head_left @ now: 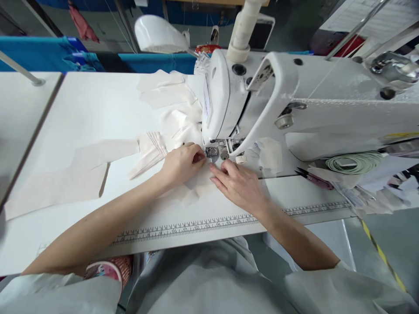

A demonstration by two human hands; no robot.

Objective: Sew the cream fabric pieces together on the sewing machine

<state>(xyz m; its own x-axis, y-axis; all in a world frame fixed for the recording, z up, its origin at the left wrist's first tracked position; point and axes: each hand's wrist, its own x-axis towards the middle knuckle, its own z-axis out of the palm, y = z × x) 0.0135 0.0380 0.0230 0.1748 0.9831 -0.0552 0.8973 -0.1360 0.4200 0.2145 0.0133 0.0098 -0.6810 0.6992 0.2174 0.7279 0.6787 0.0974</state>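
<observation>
A white sewing machine [222, 96] stands on the white table, its presser foot low over the work spot. Just left of the foot, my left hand [185, 162] is closed, thumb and fingertips pinched at the edge of a thin pale fabric piece [190, 194]. My right hand [235, 181] lies to the right and nearer me, fingers spread out, fingertips resting on the same fabric close to the foot. Part of this fabric is hidden under both hands. A folded stack of pale pieces [149, 152] lies left of my left hand.
Long pale fabric pieces [59, 183] lie at the left, more loose pieces [176, 96] behind. A ruler strip [196, 229] runs along the front edge. At the right are dark-tipped snips [316, 179] and a green cord coil [353, 162]. A white lamp [160, 35] overhangs the back.
</observation>
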